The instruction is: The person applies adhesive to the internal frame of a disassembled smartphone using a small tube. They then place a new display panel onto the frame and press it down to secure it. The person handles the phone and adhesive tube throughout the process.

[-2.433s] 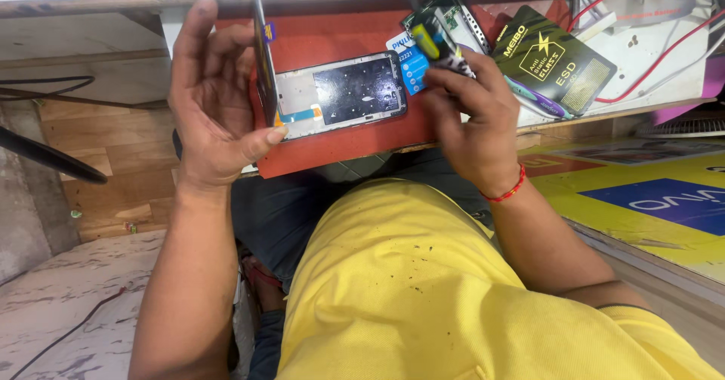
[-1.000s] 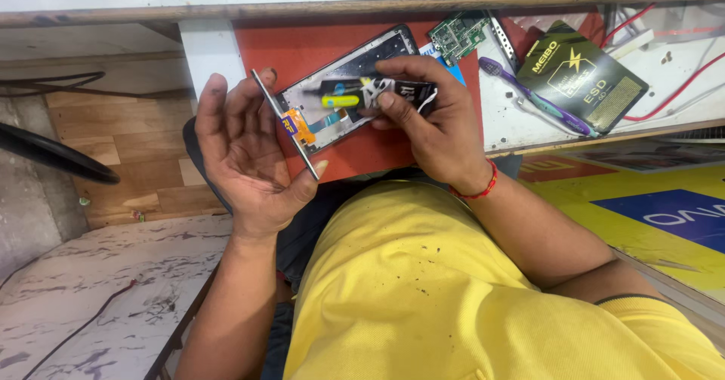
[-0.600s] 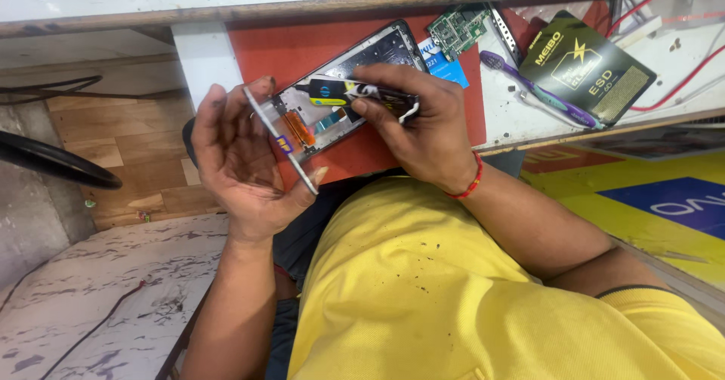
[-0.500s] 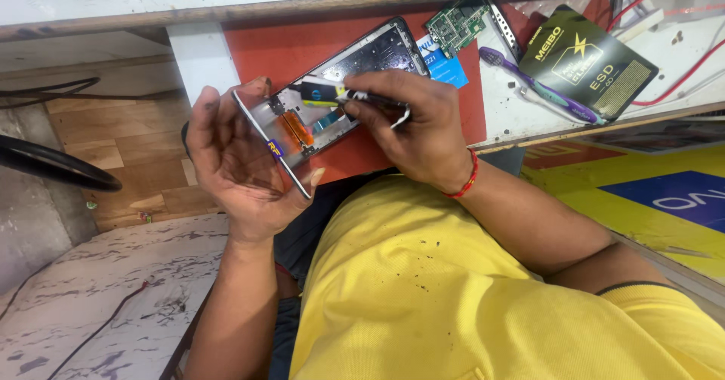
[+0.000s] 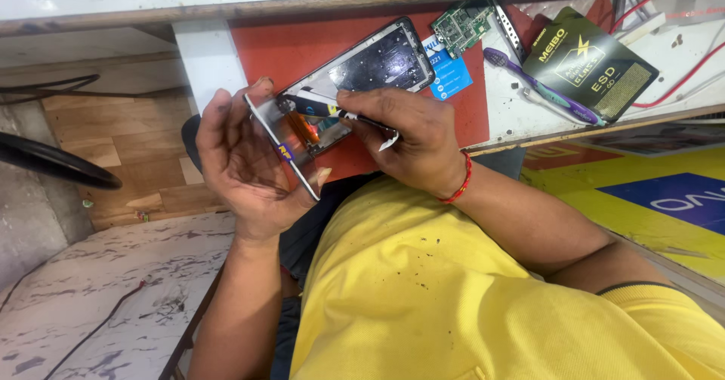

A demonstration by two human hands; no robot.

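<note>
- Since half a second ago, your hands and the phone sit slightly lower over the mat; grip looks unchanged.
- Your left hand [image 5: 245, 161] is closed on the opened phone [image 5: 343, 86], palm facing up, fingers curled behind its lower end, thumb at the edge.
- A thin metal frame strip [image 5: 283, 150] stands on edge against your left palm, running from fingertips to thumb.
- Your right hand [image 5: 408, 135] is pinched shut on a dark tool [image 5: 321, 108], its tip lying across the phone's open lower section, beside an orange flex part [image 5: 304, 129].
- Phone's upper end rests over the red mat [image 5: 302, 44], tilted up to the right.
- Just right of it: blue card [image 5: 451, 74], green circuit board [image 5: 462, 27].
- Farther right on the white bench [image 5: 513, 108]: purple toothbrush [image 5: 540, 89], black packet [image 5: 589, 61], red wires [image 5: 680, 86].
- Red thread band [image 5: 459, 184] on your right wrist.
</note>
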